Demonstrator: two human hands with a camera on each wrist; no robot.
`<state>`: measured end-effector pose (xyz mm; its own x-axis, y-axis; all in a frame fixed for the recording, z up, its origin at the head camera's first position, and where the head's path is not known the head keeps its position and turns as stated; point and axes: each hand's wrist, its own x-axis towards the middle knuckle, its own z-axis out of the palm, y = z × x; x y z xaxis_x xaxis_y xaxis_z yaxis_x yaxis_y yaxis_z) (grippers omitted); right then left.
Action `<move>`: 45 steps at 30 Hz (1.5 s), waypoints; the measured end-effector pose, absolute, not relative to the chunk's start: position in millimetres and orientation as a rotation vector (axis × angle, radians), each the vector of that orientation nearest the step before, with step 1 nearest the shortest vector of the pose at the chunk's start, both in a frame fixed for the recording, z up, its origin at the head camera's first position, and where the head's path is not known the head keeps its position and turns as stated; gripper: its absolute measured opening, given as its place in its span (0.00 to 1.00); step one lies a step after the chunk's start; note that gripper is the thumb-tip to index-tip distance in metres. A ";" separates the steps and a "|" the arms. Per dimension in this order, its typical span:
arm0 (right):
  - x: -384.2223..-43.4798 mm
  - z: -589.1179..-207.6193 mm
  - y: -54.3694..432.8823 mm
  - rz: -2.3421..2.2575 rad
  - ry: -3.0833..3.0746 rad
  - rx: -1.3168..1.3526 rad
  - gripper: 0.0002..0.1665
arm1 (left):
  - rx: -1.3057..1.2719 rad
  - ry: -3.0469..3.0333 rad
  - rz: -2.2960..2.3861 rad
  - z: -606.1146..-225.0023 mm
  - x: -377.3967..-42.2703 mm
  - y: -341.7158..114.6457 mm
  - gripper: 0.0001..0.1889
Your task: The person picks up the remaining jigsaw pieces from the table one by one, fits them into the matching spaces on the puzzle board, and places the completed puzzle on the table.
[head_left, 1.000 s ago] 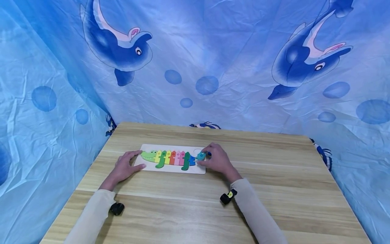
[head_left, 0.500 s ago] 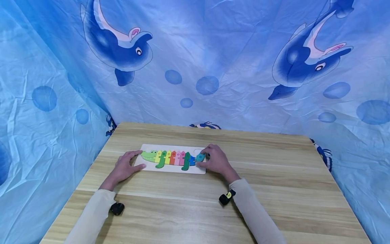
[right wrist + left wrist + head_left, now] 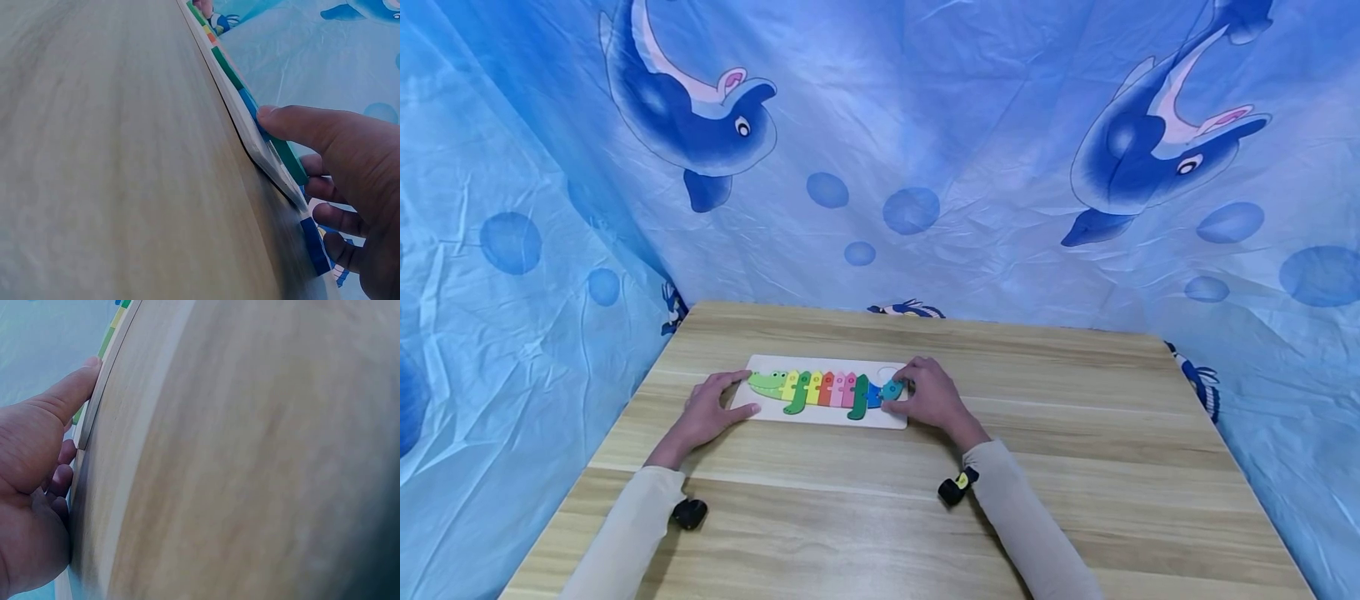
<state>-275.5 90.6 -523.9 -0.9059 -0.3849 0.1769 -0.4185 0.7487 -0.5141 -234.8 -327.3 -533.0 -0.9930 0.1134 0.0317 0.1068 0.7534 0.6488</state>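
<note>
A pale crocodile puzzle board lies flat on the table, its coloured pieces forming a row from the light green head to the blue piece. My left hand holds the board's left end, thumb at the front and index finger near the back corner. At the right end, my right hand pinches a teal piece between thumb and fingers. That piece sits against the blue one, slightly tilted in the right wrist view. A bare outlined tail recess shows behind it.
In the right wrist view a dark blue piece lies on the table beneath my right fingers, just beyond the board. The wooden table is backed by a blue curtain with dolphins. Black wrist cameras hang under both sleeves.
My right hand has shifted slightly left and toward me, bringing the teal piece down against the blue one. The dark blue piece has become hidden in the head view. My left hand has stayed put.
</note>
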 end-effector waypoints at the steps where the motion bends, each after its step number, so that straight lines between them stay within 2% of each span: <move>1: -275.4 -524.0 90.4 0.866 -2.884 0.661 0.31 | 0.186 2.935 1.083 -533.2 -235.0 -327.5 0.40; 19: -277.7 -522.5 90.5 0.815 -2.926 0.686 0.33 | 0.172 2.930 1.072 -531.5 -234.6 -326.4 0.40; 35: -278.2 -521.5 93.5 0.833 -2.905 0.717 0.30 | 0.195 2.942 1.070 -532.6 -233.9 -324.4 0.40; 45: -278.7 -503.7 112.7 0.946 -2.815 0.769 0.27 | 0.175 2.935 1.067 -531.1 -233.5 -325.7 0.40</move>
<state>-278.7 112.7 -503.7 -0.8718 -0.4368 0.2219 -0.4821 0.6846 -0.5467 -233.5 -325.7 -531.1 -0.9937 0.1094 0.0253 0.1001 0.7612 0.6408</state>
